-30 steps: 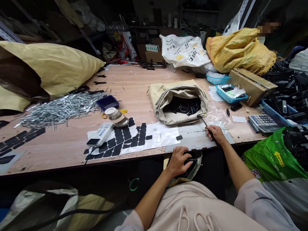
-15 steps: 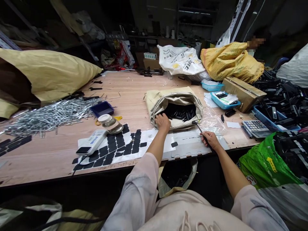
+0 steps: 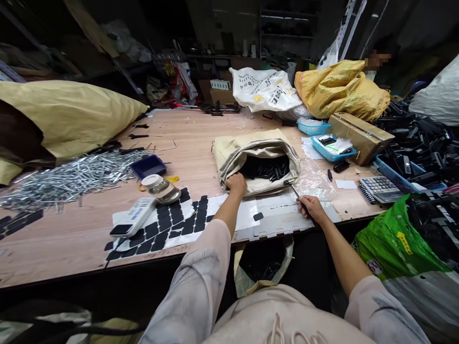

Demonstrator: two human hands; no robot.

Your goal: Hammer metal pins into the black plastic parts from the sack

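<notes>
Beige sack [image 3: 239, 144] mid-frame, mouth facing the lower edge, black parts [image 3: 275, 170] inside. Left hand [image 3: 236, 183], a second ago over the open bag [image 3: 288, 256] at bottom centre, is now at the sack's left rim; fingertips hidden, grip cannot be told. Right hand [image 3: 311, 208] remains wrapped around a metal-shafted tool [image 3: 294, 189] by the right lip. Apparently both hands now serve one opening.

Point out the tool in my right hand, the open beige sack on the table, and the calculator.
Tool [image 3: 294, 191], head view: on its metal shaft.
Beige sack [image 3: 249, 141], head view: on its upper fabric.
Calculator [image 3: 380, 186], head view: on its keys.
</notes>
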